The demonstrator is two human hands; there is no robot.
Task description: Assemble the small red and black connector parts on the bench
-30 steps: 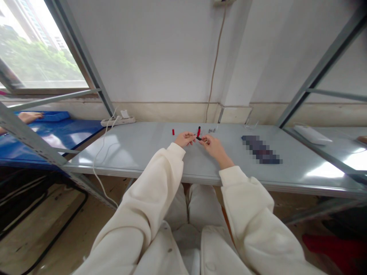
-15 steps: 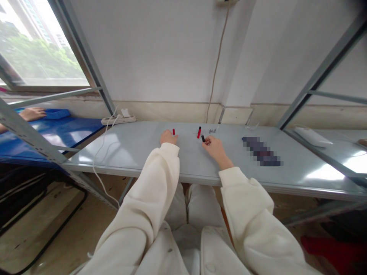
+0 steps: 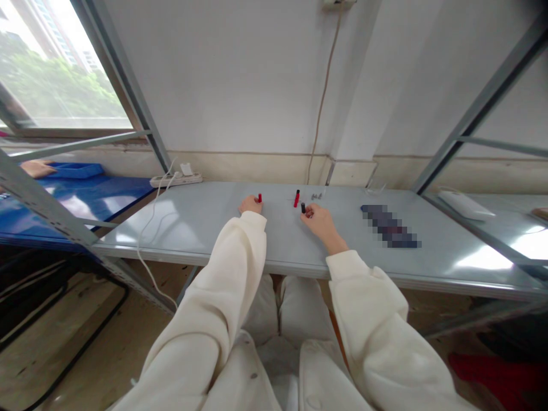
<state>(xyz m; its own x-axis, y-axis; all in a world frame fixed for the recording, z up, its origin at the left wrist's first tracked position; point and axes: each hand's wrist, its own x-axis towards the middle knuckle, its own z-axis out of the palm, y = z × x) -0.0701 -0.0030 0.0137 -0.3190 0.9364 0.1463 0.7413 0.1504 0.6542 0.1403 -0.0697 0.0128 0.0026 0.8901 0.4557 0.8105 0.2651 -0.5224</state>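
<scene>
Left hand (image 3: 249, 204), in the head view, extends from a cream sleeve (image 3: 235, 245) with its fingertips closed on a short, bright red cylinder (image 3: 260, 197), to the left of a slim red cylinder with a black end (image 3: 297, 198); whether the short red piece is lifted or touches the smooth grey counter (image 3: 214, 228) cannot be told. That slim cylinder is on the counter between the two hands, touched by neither, its black end away from the person; whether it stands tilted or lies flat is unclear. Right hand (image 3: 315, 217), nearer the person and to the right of the slim cylinder, has thumb and fingers clamped on a short black cylinder (image 3: 303, 208), held roughly upright just beside the slim cylinder's red end. Also near the slim cylinder, on its right, lie small grey pieces (image 3: 316, 196), too small to make out. Well to its right lies a dark oblong (image 3: 389, 225), blurred by pixels. Well to its left sits a white plastic power strip (image 3: 184, 180); farther left, another person's hand (image 3: 37, 168) is beside a blue open tray (image 3: 77, 170).
</scene>
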